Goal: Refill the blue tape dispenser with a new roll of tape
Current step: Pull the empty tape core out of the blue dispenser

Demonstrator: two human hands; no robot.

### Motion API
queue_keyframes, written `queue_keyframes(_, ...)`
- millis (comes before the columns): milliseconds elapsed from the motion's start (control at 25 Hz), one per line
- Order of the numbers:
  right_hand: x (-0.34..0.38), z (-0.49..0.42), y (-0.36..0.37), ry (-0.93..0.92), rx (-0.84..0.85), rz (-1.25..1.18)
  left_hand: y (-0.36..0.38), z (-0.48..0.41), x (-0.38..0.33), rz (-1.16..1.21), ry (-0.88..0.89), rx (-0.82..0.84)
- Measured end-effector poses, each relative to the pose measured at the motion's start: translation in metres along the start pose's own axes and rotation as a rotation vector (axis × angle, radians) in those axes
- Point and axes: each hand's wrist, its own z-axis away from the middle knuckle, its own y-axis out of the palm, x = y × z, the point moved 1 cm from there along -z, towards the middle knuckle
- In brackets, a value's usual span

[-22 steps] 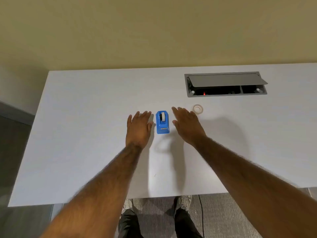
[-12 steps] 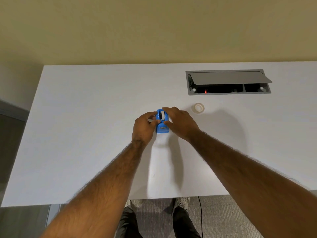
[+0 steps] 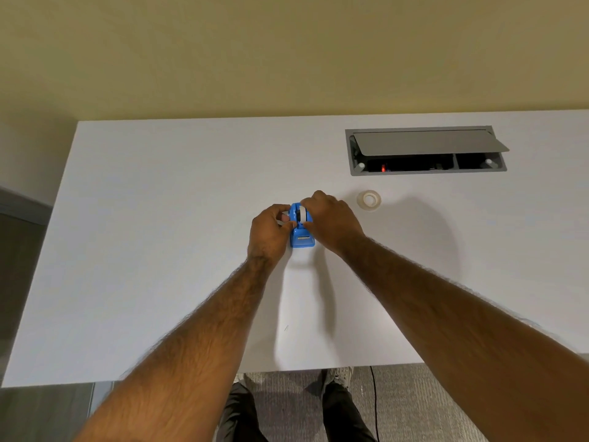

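A small blue tape dispenser (image 3: 301, 239) stands on the white table (image 3: 159, 250), its cutter end toward me. A white spool with a dark centre (image 3: 301, 214) shows in its top. My left hand (image 3: 269, 232) pinches the dispenser's left side with curled fingers. My right hand (image 3: 331, 220) wraps over its right side and top; its fingertips are on the spool area. A clear roll of tape (image 3: 369, 200) lies flat on the table, apart from my right hand and a little beyond it to the right.
A grey cable box (image 3: 425, 150) with a raised lid is set into the table at the back right. The wall runs behind the table. My legs, shoes and a black cable show below the near table edge.
Both hands went from lying flat beside the dispenser to closing on it from both sides. The roll of tape has stayed in place.
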Motion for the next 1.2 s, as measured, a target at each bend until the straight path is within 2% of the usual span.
queue_keyframes(160,0.003,-0.003,-0.001,-0.004,0.0,0.033,0.0,-0.001,-0.001,-0.03,0.017,-0.023)
queue_keyframes(480,0.004,-0.005,-0.009,-0.015,-0.072,-0.086,-0.002,0.001,-0.002,0.01,0.037,-0.093)
queue_keyframes(760,0.009,-0.001,-0.02,0.213,-0.077,-0.582,0.002,0.0,-0.026,0.283,-0.012,-0.073)
queue_keyframes(1040,0.006,0.005,-0.034,0.332,-0.142,-0.852,-0.003,0.007,-0.041,0.482,-0.042,-0.027)
queue_keyframes(1200,0.009,0.01,-0.037,0.379,-0.142,-0.999,-0.004,0.011,-0.045,0.508,-0.04,-0.043)
